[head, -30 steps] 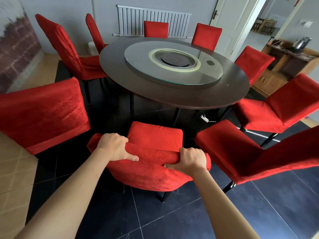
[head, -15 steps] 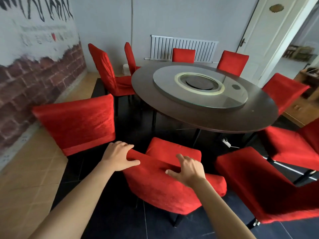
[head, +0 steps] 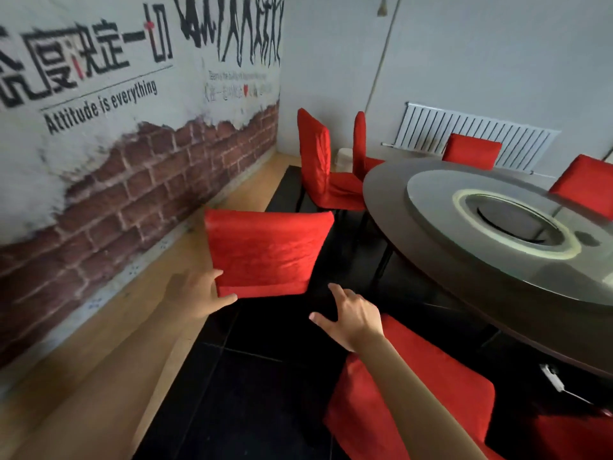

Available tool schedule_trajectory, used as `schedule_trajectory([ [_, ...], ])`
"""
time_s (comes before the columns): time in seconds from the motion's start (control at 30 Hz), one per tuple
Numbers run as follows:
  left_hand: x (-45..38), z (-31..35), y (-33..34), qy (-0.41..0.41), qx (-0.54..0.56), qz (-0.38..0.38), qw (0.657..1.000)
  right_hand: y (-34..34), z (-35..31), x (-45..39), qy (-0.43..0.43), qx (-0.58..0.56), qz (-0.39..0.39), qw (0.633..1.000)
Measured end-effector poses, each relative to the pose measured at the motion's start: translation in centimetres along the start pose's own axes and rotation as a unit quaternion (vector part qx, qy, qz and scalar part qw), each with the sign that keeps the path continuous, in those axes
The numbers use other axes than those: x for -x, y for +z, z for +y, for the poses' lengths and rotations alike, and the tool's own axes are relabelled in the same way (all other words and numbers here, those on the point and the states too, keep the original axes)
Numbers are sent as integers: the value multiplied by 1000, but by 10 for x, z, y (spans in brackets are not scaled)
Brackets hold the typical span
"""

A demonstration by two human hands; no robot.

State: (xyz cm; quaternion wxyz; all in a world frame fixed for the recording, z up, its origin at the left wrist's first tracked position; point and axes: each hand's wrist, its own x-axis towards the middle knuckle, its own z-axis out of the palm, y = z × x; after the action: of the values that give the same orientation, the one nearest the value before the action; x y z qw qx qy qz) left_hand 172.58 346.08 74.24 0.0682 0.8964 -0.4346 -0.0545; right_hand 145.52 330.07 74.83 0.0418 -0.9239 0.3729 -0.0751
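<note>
A red-covered chair [head: 265,254] stands in front of me with its back towards me, a little way off the round dark table [head: 414,234]. My left hand [head: 199,295] hovers at the lower left corner of that chair back, fingers spread and holding nothing; whether it touches the fabric is unclear. My right hand [head: 351,315] is open in the air below the chair's right side, fingers spread. Under my right forearm is another red chair [head: 431,390], free of both hands.
A glass turntable [head: 497,214] lies on the table. More red chairs [head: 315,164] ring the table at the back. A brick-print wall [head: 116,194] runs along the left, a white radiator [head: 471,137] on the far wall. A white plug [head: 552,376] lies on the dark floor.
Both hands have let go of the near chair's back and moved left towards the neighbouring chair. My view has swung left and up towards the printed wall.
</note>
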Motion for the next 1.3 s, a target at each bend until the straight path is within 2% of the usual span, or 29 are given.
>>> schedule_trajectory([
  [0.2, -82, -62, -11, 4, 66, 14, 998, 24, -61, -98, -2, 18, -39, 999],
  [0.33, -140, -83, -14, 14, 50, 4, 999, 42, -76, -147, 26, 15, -48, 998],
  [0.47, -191, -85, -8, 42, 101, -9, 994, 51, -77, -187, 45, 8, -54, 998],
  [0.7, -272, -58, 22, 76, 81, 7, 994, 62, -52, -264, 62, 20, -85, 994],
  [0.97, -340, -18, 60, 48, 10, -30, 998, 91, 5, -368, 36, 10, -108, 993],
  [1.1, -362, -5, 88, 7, 27, -79, 996, 117, 33, -412, 8, 9, -172, 985],
  [1.3, -389, -13, 92, 10, -17, -83, 996, 138, 52, -442, -17, 50, -232, 971],
])
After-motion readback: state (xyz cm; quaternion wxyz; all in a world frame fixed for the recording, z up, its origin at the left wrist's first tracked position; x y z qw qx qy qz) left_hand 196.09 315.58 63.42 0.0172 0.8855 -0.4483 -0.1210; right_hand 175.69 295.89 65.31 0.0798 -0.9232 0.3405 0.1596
